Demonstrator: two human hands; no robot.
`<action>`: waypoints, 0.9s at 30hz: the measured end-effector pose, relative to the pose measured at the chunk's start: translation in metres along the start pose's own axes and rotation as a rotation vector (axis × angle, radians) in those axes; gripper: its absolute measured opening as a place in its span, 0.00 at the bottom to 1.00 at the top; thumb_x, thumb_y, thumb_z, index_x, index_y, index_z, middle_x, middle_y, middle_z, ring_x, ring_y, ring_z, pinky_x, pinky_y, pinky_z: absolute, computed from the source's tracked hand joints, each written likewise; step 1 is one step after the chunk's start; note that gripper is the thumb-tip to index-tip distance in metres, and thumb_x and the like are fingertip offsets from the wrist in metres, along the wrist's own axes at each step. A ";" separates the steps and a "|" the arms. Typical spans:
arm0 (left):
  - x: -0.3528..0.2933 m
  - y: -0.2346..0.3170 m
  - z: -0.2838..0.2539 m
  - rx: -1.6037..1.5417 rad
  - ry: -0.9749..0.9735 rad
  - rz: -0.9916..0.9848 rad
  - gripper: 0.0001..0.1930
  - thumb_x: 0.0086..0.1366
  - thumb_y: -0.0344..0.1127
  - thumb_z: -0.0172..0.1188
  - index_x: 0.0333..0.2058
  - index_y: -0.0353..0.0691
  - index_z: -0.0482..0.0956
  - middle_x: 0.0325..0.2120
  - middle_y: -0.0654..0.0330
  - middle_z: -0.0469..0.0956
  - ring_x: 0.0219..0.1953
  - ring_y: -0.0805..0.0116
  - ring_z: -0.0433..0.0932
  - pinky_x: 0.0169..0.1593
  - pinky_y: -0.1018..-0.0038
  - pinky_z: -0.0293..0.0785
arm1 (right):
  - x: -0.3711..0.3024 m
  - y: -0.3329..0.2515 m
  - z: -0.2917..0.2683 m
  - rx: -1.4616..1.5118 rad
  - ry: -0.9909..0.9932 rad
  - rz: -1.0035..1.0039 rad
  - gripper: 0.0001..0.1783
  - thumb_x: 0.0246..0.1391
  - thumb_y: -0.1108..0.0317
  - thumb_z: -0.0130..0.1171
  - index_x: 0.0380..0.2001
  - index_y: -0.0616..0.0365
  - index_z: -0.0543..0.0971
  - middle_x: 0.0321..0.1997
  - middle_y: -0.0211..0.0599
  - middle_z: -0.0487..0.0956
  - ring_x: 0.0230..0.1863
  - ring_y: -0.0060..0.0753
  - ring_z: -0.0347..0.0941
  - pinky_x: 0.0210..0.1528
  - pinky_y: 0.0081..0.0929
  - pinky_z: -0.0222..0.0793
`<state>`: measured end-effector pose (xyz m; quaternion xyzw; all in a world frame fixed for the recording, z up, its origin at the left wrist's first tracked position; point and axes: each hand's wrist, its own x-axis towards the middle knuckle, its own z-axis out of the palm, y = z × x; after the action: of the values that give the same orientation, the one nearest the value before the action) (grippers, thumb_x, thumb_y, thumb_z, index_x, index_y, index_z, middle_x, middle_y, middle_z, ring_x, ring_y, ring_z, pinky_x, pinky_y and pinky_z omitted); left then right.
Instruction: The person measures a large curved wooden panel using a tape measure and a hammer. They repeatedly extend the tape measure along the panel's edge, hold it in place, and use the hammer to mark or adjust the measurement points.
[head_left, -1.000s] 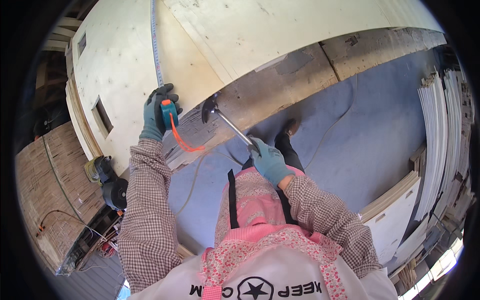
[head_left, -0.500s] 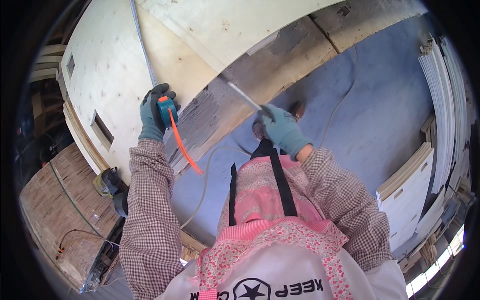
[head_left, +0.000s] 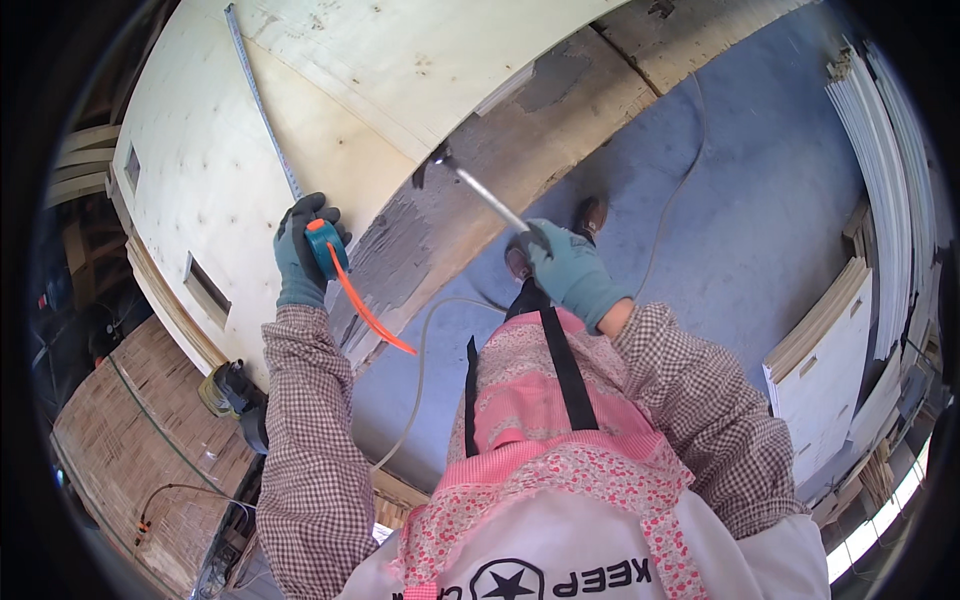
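Observation:
My left hand (head_left: 308, 245), in a blue-grey glove with dark fingers, is closed round a teal tape measure (head_left: 325, 248) with an orange strap. Its blade (head_left: 262, 110) runs out from the case over the pale plywood sheet (head_left: 330, 110). In my gloved right hand (head_left: 572, 268) is a tool that looks like a hammer (head_left: 490, 200), with a long silver shaft. Its dark, slightly blurred head is at the sheet's near edge; whether it touches cannot be told. Below that edge is a worn, grey-stained wooden face.
Sheets (head_left: 820, 370) lean in stacks along the right. A thin hose (head_left: 425, 345) trails over the blue-grey floor (head_left: 730, 240) by my feet. On the left stand a yellow-and-black power tool (head_left: 232, 395) and a wrapped stack of wood (head_left: 140, 430).
The hammer's head has come up to the plywood edge and shows more clearly. The tape's far end has come into view. My left hand still grips the case; the whole view has shifted slightly.

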<state>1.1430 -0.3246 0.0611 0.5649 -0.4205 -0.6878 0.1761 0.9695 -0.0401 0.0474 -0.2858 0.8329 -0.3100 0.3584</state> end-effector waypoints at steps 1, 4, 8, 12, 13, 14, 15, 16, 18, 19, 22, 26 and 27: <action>0.000 0.001 0.000 -0.005 -0.006 0.003 0.16 0.60 0.39 0.48 0.42 0.34 0.70 0.25 0.54 0.74 0.19 0.61 0.73 0.26 0.65 0.74 | -0.001 0.000 -0.001 -0.015 -0.032 -0.021 0.14 0.53 0.58 0.47 0.40 0.51 0.73 0.35 0.48 0.76 0.35 0.51 0.73 0.39 0.43 0.67; 0.002 -0.001 -0.001 -0.005 -0.020 -0.007 0.16 0.60 0.40 0.49 0.42 0.34 0.70 0.24 0.56 0.73 0.19 0.64 0.71 0.26 0.67 0.72 | 0.002 0.004 -0.008 -0.041 -0.080 -0.030 0.15 0.53 0.58 0.48 0.40 0.51 0.73 0.35 0.47 0.76 0.36 0.51 0.72 0.39 0.43 0.67; 0.004 -0.002 -0.005 0.003 -0.020 0.001 0.17 0.59 0.40 0.50 0.42 0.34 0.70 0.25 0.55 0.74 0.19 0.62 0.72 0.26 0.65 0.74 | -0.009 0.011 -0.001 0.020 0.150 0.029 0.15 0.53 0.57 0.47 0.40 0.50 0.74 0.35 0.46 0.77 0.36 0.51 0.73 0.38 0.42 0.67; 0.011 -0.003 -0.013 -0.027 -0.084 -0.029 0.17 0.59 0.40 0.50 0.43 0.35 0.70 0.25 0.56 0.74 0.20 0.62 0.72 0.27 0.66 0.73 | -0.016 -0.006 0.007 -0.019 -0.016 -0.032 0.16 0.54 0.56 0.47 0.41 0.51 0.73 0.33 0.46 0.77 0.34 0.51 0.73 0.37 0.44 0.67; 0.011 -0.003 -0.013 -0.027 -0.081 -0.034 0.17 0.59 0.40 0.50 0.43 0.35 0.70 0.26 0.56 0.74 0.20 0.62 0.72 0.27 0.66 0.73 | -0.010 -0.009 0.002 -0.030 -0.039 -0.049 0.16 0.54 0.56 0.46 0.41 0.51 0.73 0.32 0.46 0.77 0.34 0.52 0.73 0.37 0.44 0.67; 0.011 -0.004 -0.014 -0.027 -0.077 -0.038 0.18 0.59 0.41 0.50 0.43 0.35 0.70 0.26 0.56 0.74 0.20 0.62 0.72 0.27 0.66 0.73 | -0.004 -0.009 0.000 -0.041 -0.062 -0.066 0.16 0.54 0.56 0.46 0.41 0.51 0.73 0.32 0.46 0.77 0.34 0.52 0.73 0.37 0.44 0.67; 0.012 -0.004 -0.014 -0.027 -0.073 -0.043 0.18 0.59 0.41 0.50 0.44 0.35 0.70 0.26 0.56 0.74 0.20 0.62 0.72 0.28 0.66 0.73 | 0.003 -0.004 -0.002 -0.029 -0.026 -0.042 0.16 0.54 0.56 0.46 0.41 0.51 0.73 0.32 0.46 0.77 0.34 0.52 0.73 0.37 0.44 0.67; 0.011 -0.003 -0.013 -0.019 -0.074 -0.039 0.18 0.59 0.41 0.50 0.44 0.35 0.69 0.27 0.56 0.74 0.21 0.62 0.72 0.28 0.66 0.73 | 0.011 0.001 -0.006 -0.018 0.010 -0.016 0.16 0.54 0.56 0.45 0.41 0.51 0.73 0.32 0.46 0.77 0.34 0.52 0.73 0.37 0.44 0.67; 0.009 -0.001 -0.008 -0.002 -0.076 -0.032 0.18 0.60 0.42 0.50 0.44 0.35 0.69 0.27 0.56 0.74 0.21 0.62 0.73 0.28 0.65 0.73 | 0.012 0.002 -0.007 0.021 0.025 0.021 0.16 0.55 0.56 0.44 0.41 0.51 0.73 0.33 0.46 0.77 0.35 0.51 0.73 0.38 0.45 0.67; 0.009 -0.001 -0.008 0.002 -0.068 -0.038 0.18 0.60 0.42 0.50 0.44 0.35 0.69 0.27 0.56 0.74 0.21 0.62 0.72 0.28 0.65 0.73 | 0.010 -0.002 -0.007 -0.007 -0.016 0.001 0.16 0.55 0.56 0.44 0.40 0.51 0.73 0.34 0.47 0.77 0.35 0.51 0.73 0.38 0.45 0.67; 0.007 -0.001 -0.009 0.005 -0.053 -0.042 0.18 0.60 0.42 0.50 0.44 0.35 0.69 0.27 0.56 0.74 0.21 0.63 0.72 0.28 0.66 0.73 | 0.010 -0.016 -0.012 -0.017 -0.154 -0.050 0.17 0.56 0.55 0.43 0.41 0.52 0.72 0.35 0.49 0.76 0.38 0.50 0.72 0.40 0.45 0.66; 0.004 0.001 -0.003 0.018 -0.028 -0.016 0.18 0.60 0.41 0.50 0.44 0.34 0.69 0.27 0.56 0.74 0.21 0.64 0.72 0.28 0.66 0.72 | 0.032 -0.013 -0.012 0.086 -0.023 0.062 0.17 0.56 0.54 0.43 0.40 0.52 0.73 0.34 0.48 0.76 0.36 0.52 0.72 0.39 0.44 0.66; 0.003 0.002 -0.001 0.031 -0.015 -0.010 0.19 0.60 0.41 0.50 0.44 0.34 0.69 0.27 0.56 0.74 0.21 0.64 0.72 0.28 0.66 0.72 | 0.030 -0.014 -0.011 0.073 -0.025 0.060 0.17 0.56 0.54 0.43 0.40 0.52 0.73 0.34 0.48 0.76 0.36 0.53 0.72 0.39 0.44 0.66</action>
<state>1.1428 -0.3288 0.0605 0.5643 -0.4297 -0.6864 0.1608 0.9474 -0.0668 0.0505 -0.2515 0.8247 -0.3255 0.3881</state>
